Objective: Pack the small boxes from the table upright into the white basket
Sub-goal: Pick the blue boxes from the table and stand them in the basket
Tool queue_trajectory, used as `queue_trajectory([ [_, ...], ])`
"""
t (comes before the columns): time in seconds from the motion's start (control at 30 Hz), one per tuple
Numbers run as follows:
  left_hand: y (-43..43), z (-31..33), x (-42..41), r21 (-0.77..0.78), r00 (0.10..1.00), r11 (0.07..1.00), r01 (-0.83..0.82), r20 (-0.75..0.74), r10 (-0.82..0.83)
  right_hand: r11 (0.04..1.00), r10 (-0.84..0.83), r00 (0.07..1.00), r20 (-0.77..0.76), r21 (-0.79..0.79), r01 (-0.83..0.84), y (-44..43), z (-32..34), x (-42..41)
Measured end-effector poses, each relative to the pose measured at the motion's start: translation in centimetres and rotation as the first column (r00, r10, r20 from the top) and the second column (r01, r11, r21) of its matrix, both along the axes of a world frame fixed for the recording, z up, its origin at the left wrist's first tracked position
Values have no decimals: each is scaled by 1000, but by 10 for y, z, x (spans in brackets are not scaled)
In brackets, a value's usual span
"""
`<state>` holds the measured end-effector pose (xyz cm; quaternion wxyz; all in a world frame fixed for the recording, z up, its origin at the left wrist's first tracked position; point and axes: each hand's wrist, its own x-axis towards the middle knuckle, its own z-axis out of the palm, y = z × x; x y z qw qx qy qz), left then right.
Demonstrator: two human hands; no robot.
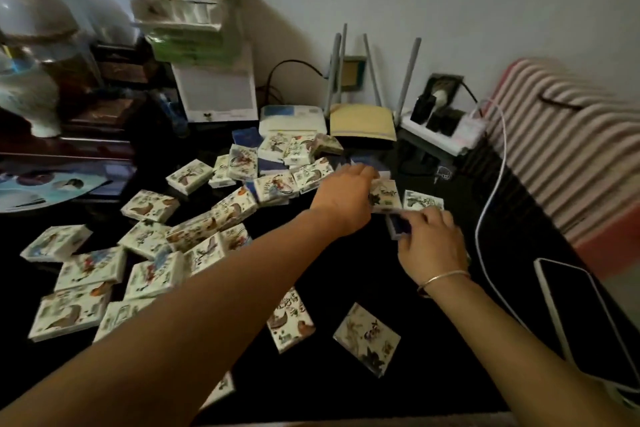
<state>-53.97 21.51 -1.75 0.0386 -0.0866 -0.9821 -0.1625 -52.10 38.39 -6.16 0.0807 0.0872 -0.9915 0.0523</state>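
Small box (pixel 385 197) in left hand (pixel 346 196)

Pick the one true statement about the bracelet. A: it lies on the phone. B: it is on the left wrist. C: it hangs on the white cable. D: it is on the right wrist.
D: the thin bracelet circles the wrist of the right hand, which pinches a blue-edged box, while the left hand grips a small box; the left wrist is bare.
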Motion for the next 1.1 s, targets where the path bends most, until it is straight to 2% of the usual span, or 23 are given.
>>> queue_trajectory([
  [0.07, 3, -3, -17, -71, 999, 997, -20, 29, 22, 999, -1, 997, -75, -48, -2, 2, -9, -5],
  [0.17, 3, -14, -11, -178, 998, 984, -21, 53, 31, 991, -10, 999, -40, -135, 4, 4, -19, -4],
  [0.33, -8, -26, 33, -178, 995, 979, -97, -54, 89, 983, 16, 1000, -15, -182, -19, -2, -15, 1],
  [0.47, -15, -29, 40, -178, 991, 976, -126, -67, 115, 972, 70, 991, -117, -215, -94, -5, -10, 10],
  [0.57, -11, -32, 16, -170, 997, 984, -58, -53, 50, 949, 75, 980, -186, -287, -128, -6, -7, 18],
  [0.63, -4, -35, -3, -304, 997, 950, 68, 57, -54, 933, 66, 974, -215, -333, -137, -5, -6, 23],
  [0.7, 2, -38, -14, -383, 987, 915, 127, 145, -77, 911, 53, 979, -198, -391, -129, -4, -7, 27],
  [0.8, 5, -42, -10, -317, 995, 945, 82, 74, -62, 871, 71, 985, -155, -472, -137, -2, -11, 33],
  [0.97, -5, -41, 12, -121, 1000, 992, 15, 2, -15, 809, 84, 978, -193, -560, -180, -3, -7, 45],
  [1.1, -17, -36, 35, 63, 998, 997, -45, -41, 47, 700, 38, 991, -128, -704, -118, -9, 2, 57],
])
